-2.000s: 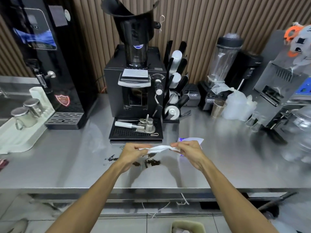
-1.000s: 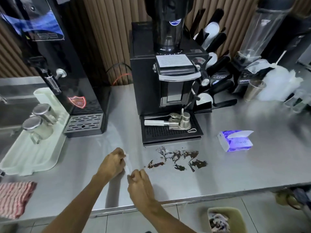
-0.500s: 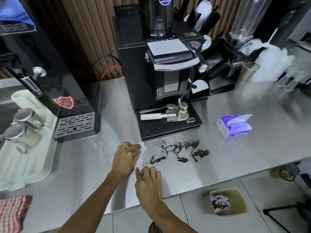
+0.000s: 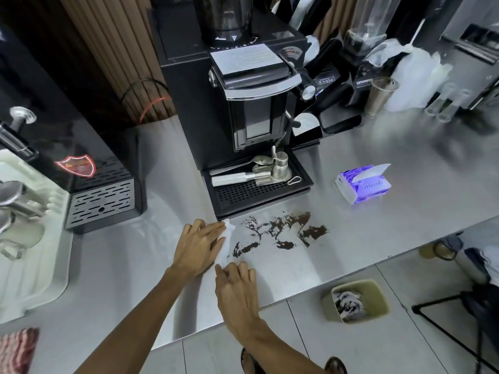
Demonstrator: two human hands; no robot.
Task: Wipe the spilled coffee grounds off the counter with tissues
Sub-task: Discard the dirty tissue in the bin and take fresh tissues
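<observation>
Dull silver-grey across the tabletop (image 4: 378,233), dark brown in the coffee grounds (image 4: 313,232). Plain white on the tissue (image 4: 225,244); purple and white on the tissue pack (image 4: 363,186). Matt black on the grinder (image 4: 189,103) and on its drip tray (image 4: 251,194), dotted with fine holes. Gloss black on the water boiler (image 4: 54,130), marked with a red shield emblem (image 4: 77,166). Red-and-white stripes on the cloth (image 4: 16,352). Brown vertical slats along the wall (image 4: 108,49). Olive-tan on the bin (image 4: 378,300).

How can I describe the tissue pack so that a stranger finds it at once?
Start at the tall black coffee grinder on the steel counter. Right of its drip tray lies the tissue pack. It is the only purple thing there, with one white tissue sticking out on top.
</observation>
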